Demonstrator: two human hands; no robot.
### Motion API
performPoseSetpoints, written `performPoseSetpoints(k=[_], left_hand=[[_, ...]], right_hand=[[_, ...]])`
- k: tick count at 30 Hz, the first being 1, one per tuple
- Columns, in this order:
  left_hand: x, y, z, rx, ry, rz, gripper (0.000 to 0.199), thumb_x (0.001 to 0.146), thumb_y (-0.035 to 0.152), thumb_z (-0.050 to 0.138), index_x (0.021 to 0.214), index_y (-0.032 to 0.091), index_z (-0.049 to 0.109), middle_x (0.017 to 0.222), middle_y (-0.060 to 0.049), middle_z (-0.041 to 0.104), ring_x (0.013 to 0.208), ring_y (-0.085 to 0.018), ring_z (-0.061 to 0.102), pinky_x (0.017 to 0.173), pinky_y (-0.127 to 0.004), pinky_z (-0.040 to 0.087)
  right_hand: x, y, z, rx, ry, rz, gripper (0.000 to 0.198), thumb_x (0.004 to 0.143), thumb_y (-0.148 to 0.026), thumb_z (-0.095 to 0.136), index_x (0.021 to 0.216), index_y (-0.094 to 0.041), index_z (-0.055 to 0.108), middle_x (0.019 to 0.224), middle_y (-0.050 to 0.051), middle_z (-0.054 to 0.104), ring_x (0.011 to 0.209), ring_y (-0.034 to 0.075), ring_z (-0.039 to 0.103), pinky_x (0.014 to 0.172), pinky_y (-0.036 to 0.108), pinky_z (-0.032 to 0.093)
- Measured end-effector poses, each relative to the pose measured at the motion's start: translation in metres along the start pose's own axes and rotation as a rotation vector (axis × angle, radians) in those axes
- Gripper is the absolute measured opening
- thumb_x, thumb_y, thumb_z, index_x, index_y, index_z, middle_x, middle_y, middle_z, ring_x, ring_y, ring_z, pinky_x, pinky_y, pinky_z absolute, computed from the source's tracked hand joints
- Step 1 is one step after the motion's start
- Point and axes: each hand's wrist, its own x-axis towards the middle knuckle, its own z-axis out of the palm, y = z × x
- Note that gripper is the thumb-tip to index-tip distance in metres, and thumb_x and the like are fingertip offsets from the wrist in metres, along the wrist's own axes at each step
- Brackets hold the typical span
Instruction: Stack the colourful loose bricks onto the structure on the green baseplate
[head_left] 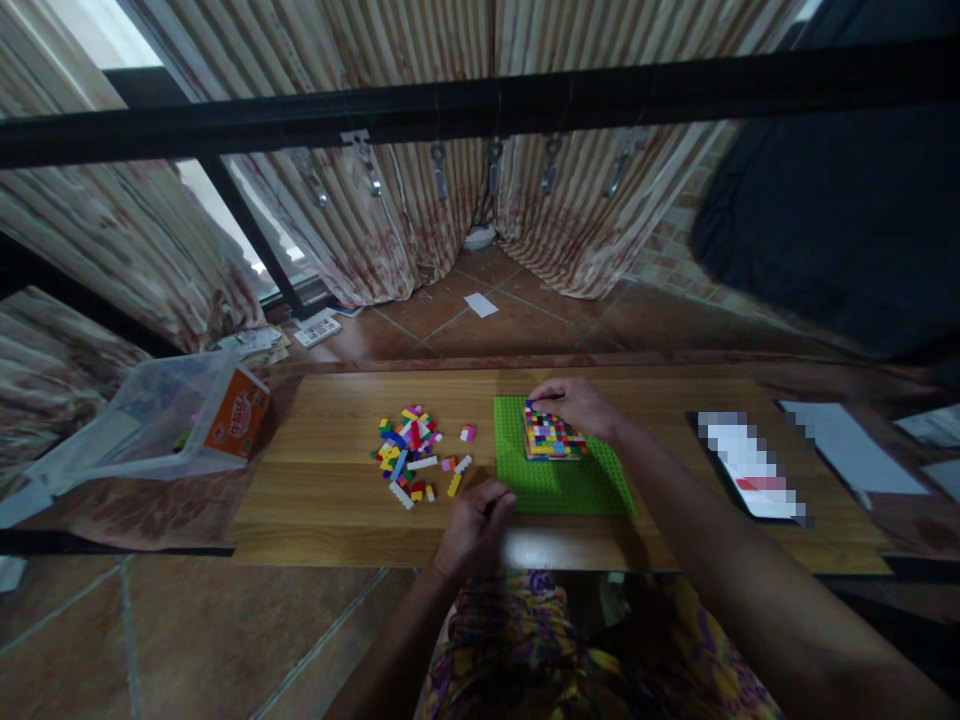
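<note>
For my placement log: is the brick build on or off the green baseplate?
On: green baseplate shows left of and in front of the brick build.

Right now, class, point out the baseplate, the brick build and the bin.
Baseplate (562, 490), head view: bare green studs on its near side.
Brick build (555, 434), head view: middle of its multicoloured bricks.
Bin (237, 412), head view: orange label on its end wall.

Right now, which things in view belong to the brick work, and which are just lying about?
Belongs, it seems:
right hand, at brick block
green baseplate under block
loose bricks
left hand

Likely lying about:
floor paper
white sheet

Can't tell: plastic box, blurred screen.
</note>
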Motion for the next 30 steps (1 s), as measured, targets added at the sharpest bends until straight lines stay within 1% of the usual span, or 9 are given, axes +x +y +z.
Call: performPoseSetpoints(k=[6,14,18,20,23,26,27,28,30], left_hand=[[0.000,0.000,-0.001,0.000,-0.008,0.003,0.032,0.094,0.033,0.044,0.066,0.017,0.045,0.063,0.003,0.040,0.061,-0.010,0.039,0.059,-0.023,0.031],[-0.001,0.001,0.000,-0.003,0.006,0.003,0.030,0.093,0.031,0.045,0.066,0.017,0.047,0.064,0.003,0.043,0.062,-0.010,0.040,0.059,-0.022,0.032],[0.000,0.001,0.000,-0.003,0.016,0.009,0.030,0.093,0.032,0.046,0.066,0.017,0.048,0.064,0.002,0.044,0.062,-0.010,0.042,0.059,-0.023,0.034],[0.000,0.000,0.000,-0.006,0.026,0.012,0.029,0.093,0.033,0.045,0.069,0.017,0.050,0.066,0.002,0.046,0.064,-0.011,0.044,0.060,-0.023,0.035],[0.000,-0.001,0.000,-0.009,0.065,0.018,0.024,0.093,0.033,0.047,0.076,0.017,0.055,0.071,0.000,0.052,0.069,-0.012,0.049,0.065,-0.024,0.039],[0.000,-0.004,0.001,-0.018,0.096,0.008,0.020,0.091,0.032,0.050,0.082,0.017,0.059,0.076,-0.002,0.057,0.073,-0.014,0.054,0.068,-0.025,0.043],[0.000,-0.005,0.001,-0.024,0.101,0.001,0.020,0.091,0.032,0.050,0.083,0.017,0.060,0.077,-0.002,0.058,0.073,-0.014,0.055,0.067,-0.025,0.044],[0.000,-0.005,0.001,-0.034,0.104,-0.008,0.020,0.091,0.032,0.050,0.083,0.017,0.060,0.077,-0.002,0.059,0.072,-0.014,0.055,0.067,-0.025,0.045],[0.000,-0.007,0.002,-0.066,0.108,-0.025,0.019,0.091,0.032,0.051,0.087,0.018,0.061,0.078,-0.002,0.060,0.069,-0.013,0.057,0.065,-0.025,0.046]], right_hand=[[0.000,0.001,-0.002,0.021,-0.026,0.026,0.012,0.070,-0.021,0.068,0.079,-0.019,0.075,0.079,0.003,0.075,0.070,0.015,0.065,0.068,0.027,0.050],[0.007,0.004,-0.002,-0.015,-0.056,0.021,0.011,0.069,-0.022,0.071,0.078,-0.019,0.076,0.073,0.002,0.074,0.066,0.016,0.065,0.063,0.026,0.050],[0.007,0.006,-0.001,-0.055,-0.034,-0.013,0.009,0.070,-0.021,0.069,0.076,-0.020,0.075,0.074,0.002,0.075,0.069,0.017,0.067,0.068,0.029,0.051],[0.002,0.007,-0.001,-0.038,0.009,-0.041,0.012,0.070,-0.022,0.069,0.081,-0.020,0.075,0.081,0.002,0.075,0.075,0.018,0.068,0.074,0.031,0.052],[-0.017,0.008,0.001,-0.021,0.219,-0.051,0.022,0.071,-0.027,0.070,0.092,-0.020,0.073,0.095,0.005,0.075,0.086,0.020,0.068,0.083,0.036,0.052],[-0.049,0.001,0.010,-0.058,0.475,-0.099,0.020,0.082,-0.033,0.061,0.091,-0.021,0.073,0.097,0.006,0.074,0.090,0.021,0.067,0.087,0.038,0.050],[-0.062,-0.003,0.016,-0.055,0.505,-0.131,0.020,0.084,-0.035,0.058,0.089,-0.021,0.072,0.095,0.006,0.074,0.088,0.021,0.067,0.085,0.037,0.050],[-0.075,-0.007,0.023,-0.047,0.481,-0.171,0.021,0.086,-0.036,0.057,0.089,-0.022,0.072,0.094,0.005,0.073,0.088,0.021,0.067,0.084,0.036,0.050],[-0.099,-0.014,0.040,-0.055,0.373,-0.240,0.020,0.088,-0.034,0.055,0.090,-0.024,0.072,0.094,0.004,0.073,0.089,0.020,0.066,0.084,0.035,0.050]])
